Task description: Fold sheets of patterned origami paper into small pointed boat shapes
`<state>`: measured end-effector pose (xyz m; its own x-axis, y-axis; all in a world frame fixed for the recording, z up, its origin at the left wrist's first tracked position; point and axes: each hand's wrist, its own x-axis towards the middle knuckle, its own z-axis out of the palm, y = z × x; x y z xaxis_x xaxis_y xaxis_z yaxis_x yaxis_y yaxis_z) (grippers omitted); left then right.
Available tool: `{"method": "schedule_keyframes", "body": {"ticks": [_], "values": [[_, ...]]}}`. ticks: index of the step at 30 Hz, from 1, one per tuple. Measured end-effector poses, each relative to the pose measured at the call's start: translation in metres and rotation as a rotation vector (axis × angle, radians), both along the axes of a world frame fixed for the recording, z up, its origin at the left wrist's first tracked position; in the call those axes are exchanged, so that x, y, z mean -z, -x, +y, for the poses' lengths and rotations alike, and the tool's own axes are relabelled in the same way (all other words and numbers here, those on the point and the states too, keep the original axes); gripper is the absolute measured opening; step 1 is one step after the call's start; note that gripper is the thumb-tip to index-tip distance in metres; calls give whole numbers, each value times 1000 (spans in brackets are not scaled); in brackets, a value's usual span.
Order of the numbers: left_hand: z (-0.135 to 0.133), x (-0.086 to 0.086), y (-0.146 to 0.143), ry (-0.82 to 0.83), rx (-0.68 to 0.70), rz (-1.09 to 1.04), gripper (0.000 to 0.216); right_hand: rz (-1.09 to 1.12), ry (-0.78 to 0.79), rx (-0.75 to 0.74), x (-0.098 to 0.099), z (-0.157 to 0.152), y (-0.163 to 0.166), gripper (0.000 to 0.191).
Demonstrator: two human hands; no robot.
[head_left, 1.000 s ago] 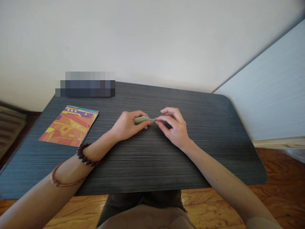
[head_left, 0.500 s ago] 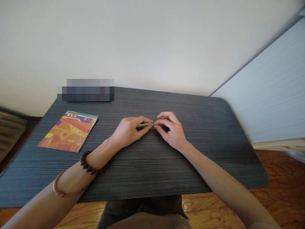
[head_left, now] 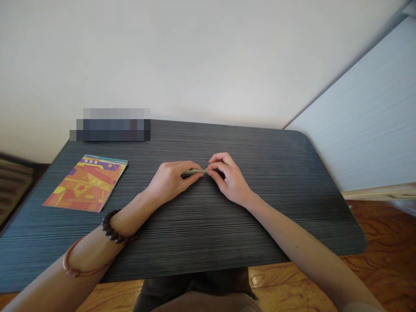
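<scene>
Between my hands, over the middle of the table, is a thin pale green piece (head_left: 193, 172) that looks like folded paper, seen nearly edge-on. My left hand (head_left: 169, 180) pinches its length between thumb and fingers, which hide part of it. The thumb and index finger of my right hand (head_left: 231, 182) close on its right tip, with the fingertips of both hands almost meeting. How the piece is folded cannot be made out.
The dark, wood-grained table (head_left: 276, 173) stands against a pale wall. On its left lies a thin stack of booklets or paper with an orange and purple cover (head_left: 86, 184). Behind that sits a pixelated object (head_left: 113, 128). A light panel (head_left: 370, 117) rises at the right.
Both hands keep their pinch on the green piece with barely any shift of the fingers. The view has turned slightly, so the table items appear further left.
</scene>
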<state>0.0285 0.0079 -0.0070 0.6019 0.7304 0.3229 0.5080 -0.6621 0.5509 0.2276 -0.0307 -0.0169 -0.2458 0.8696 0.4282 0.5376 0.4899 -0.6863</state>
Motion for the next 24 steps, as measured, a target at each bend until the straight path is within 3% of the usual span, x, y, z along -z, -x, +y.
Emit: {"method": "schedule_keyframes", "body": {"ticks": [5,9,13,19,24], "values": [[0,-3,0,80,-2,-47,18,48,-2,49,0,0,1,7],[0,-6,0,126,-14,-76,17,114,84,129,1,0,1,21],[-2,-9,-1,133,-6,-69,18,169,148,98,1,-1,1,20],[-3,-10,-3,166,74,-97,23,180,109,70,1,-2,1,20],[-1,-9,-1,242,55,-107,20,148,123,60,2,-2,1,23]]}}
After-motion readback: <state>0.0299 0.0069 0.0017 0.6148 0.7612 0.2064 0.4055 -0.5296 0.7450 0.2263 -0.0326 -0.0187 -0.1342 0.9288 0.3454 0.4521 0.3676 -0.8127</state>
